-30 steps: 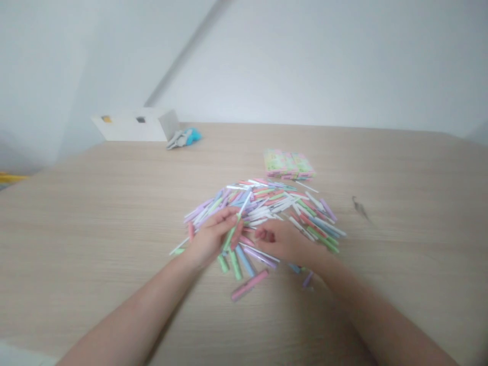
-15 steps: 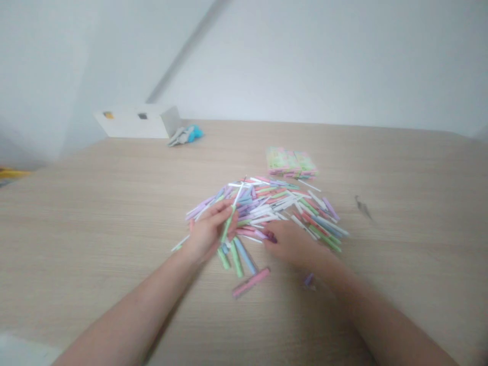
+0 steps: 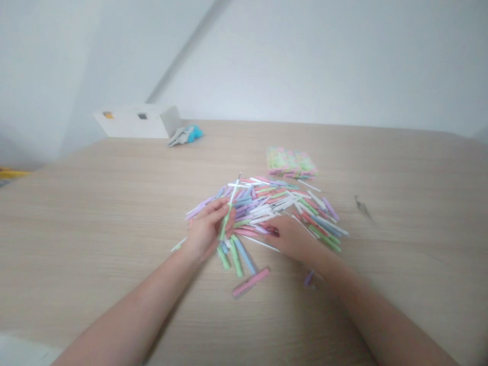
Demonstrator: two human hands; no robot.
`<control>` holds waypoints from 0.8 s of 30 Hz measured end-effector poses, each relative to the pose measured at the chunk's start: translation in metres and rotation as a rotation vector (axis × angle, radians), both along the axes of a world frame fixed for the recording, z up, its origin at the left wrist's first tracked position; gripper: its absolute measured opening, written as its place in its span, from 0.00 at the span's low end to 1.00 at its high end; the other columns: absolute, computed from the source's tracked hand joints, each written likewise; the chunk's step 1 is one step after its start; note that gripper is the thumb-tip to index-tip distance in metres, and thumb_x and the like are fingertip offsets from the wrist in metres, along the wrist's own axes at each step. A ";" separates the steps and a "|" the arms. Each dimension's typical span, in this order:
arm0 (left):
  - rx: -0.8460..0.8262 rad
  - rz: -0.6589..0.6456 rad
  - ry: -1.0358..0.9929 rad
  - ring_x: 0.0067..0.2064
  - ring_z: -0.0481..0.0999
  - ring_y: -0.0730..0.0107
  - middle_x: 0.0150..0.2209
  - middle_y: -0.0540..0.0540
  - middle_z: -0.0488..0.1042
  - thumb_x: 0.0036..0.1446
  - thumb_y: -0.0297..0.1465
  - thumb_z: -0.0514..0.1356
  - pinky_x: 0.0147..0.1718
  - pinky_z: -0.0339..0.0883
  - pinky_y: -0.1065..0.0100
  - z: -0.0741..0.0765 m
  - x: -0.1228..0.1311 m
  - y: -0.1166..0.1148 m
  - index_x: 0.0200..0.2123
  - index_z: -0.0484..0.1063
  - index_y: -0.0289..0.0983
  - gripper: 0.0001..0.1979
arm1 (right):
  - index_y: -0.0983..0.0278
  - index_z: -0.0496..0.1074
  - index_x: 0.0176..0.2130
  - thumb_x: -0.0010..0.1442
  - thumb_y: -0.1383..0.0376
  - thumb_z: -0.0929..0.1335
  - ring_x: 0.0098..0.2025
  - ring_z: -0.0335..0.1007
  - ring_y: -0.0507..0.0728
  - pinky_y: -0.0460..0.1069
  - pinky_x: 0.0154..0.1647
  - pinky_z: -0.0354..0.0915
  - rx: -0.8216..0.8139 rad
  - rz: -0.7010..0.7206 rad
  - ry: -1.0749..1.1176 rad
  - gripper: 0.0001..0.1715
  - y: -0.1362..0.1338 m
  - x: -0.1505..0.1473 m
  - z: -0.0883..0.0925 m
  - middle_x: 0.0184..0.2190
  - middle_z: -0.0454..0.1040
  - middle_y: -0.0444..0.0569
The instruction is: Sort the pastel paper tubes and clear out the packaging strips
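The left hand (image 3: 208,226) pinches a green-and-white pen (image 3: 226,219) in its grip over the left of the pen pile (image 3: 263,209), the counter (image 3: 114,213) extends well beyond the pile to its far edge and sideways, and the right hand (image 3: 293,236) obscures pens, its indistinct fingertips leaving its grip undeterminable.

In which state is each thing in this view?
Left hand: pinching a green-and-white stick
Green-and-white stick: tilted, white end away
Right hand: curled at the stick pile; grip unclear
Stick pile: loose, spread on table
Pink stick: lying flat
Packets: stacked
White box: resting on table
Grey-and-blue bundle: crumpled
Small grey thing: too blurred to tell
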State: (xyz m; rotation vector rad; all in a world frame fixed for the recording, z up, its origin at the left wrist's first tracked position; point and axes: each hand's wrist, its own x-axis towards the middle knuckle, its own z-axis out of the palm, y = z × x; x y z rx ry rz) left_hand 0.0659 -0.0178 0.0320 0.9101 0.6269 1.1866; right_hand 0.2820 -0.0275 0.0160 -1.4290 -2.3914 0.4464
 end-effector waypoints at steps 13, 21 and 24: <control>-0.027 0.039 -0.035 0.18 0.60 0.79 0.23 0.50 0.67 0.54 0.26 0.60 0.14 0.56 0.76 0.002 0.000 0.000 0.37 0.71 0.33 0.06 | 0.65 0.75 0.44 0.61 0.73 0.63 0.44 0.65 0.57 0.51 0.47 0.61 0.160 0.135 0.002 0.14 -0.012 -0.030 -0.004 0.39 0.72 0.52; -0.033 0.034 -0.055 0.19 0.61 0.79 0.24 0.51 0.67 0.56 0.26 0.59 0.15 0.58 0.76 -0.001 -0.002 0.002 0.38 0.71 0.33 0.06 | 0.64 0.74 0.45 0.64 0.68 0.62 0.46 0.65 0.58 0.54 0.50 0.59 0.180 0.168 -0.018 0.13 -0.007 -0.026 -0.005 0.39 0.74 0.52; -0.035 0.049 -0.057 0.18 0.61 0.80 0.23 0.51 0.67 0.55 0.27 0.60 0.14 0.58 0.77 0.000 -0.002 0.002 0.37 0.71 0.33 0.06 | 0.64 0.74 0.43 0.62 0.70 0.64 0.46 0.65 0.58 0.54 0.51 0.59 0.170 0.175 -0.027 0.11 -0.007 -0.019 -0.003 0.39 0.74 0.52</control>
